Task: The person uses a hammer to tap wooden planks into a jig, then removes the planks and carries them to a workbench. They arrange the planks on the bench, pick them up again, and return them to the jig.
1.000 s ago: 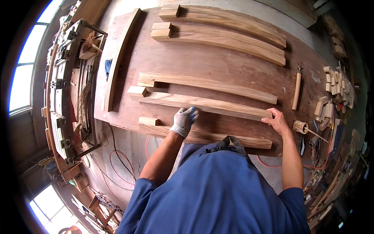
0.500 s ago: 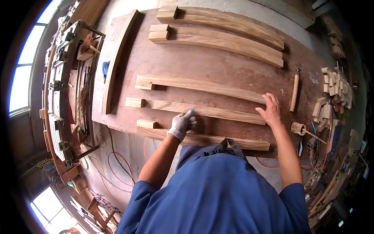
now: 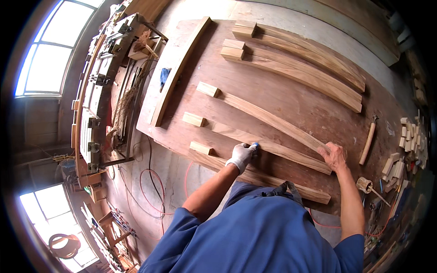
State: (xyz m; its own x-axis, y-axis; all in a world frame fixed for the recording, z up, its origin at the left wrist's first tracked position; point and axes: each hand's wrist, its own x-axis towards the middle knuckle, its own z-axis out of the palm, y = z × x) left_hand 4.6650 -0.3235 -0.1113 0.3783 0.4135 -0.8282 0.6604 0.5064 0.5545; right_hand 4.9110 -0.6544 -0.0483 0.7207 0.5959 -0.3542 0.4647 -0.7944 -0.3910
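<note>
My bare right hand (image 3: pixel 334 157) closes round the near right end of a long, slightly curved wooden piece (image 3: pixel 273 119), which lies aslant with a block at its far left end. Over the near edge of the middle wooden piece (image 3: pixel 236 135) is my gloved left hand (image 3: pixel 242 154), its fingers curled. Something small and blue shows at its fingertips; whether it is a held thing or part of the glove is unclear. A third blocked piece (image 3: pixel 300 191) lies along the edge in front of my body, partly hidden by my left arm and clothing.
Two pairs of similar pieces (image 3: pixel 296 78) lie at the table's (image 3: pixel 205 63) far side, and one piece (image 3: pixel 182 70) at the left. A hammer (image 3: pixel 368 140) and a wooden mallet (image 3: pixel 364 184) are to the right, near stacked offcuts (image 3: pixel 412 139). A hose (image 3: pixel 152 200) loops over the floor.
My right hand has gone from spread fingers to a grip on the wooden piece, and that end has swung toward me. The left hand stays by the middle piece. The view has turned.
</note>
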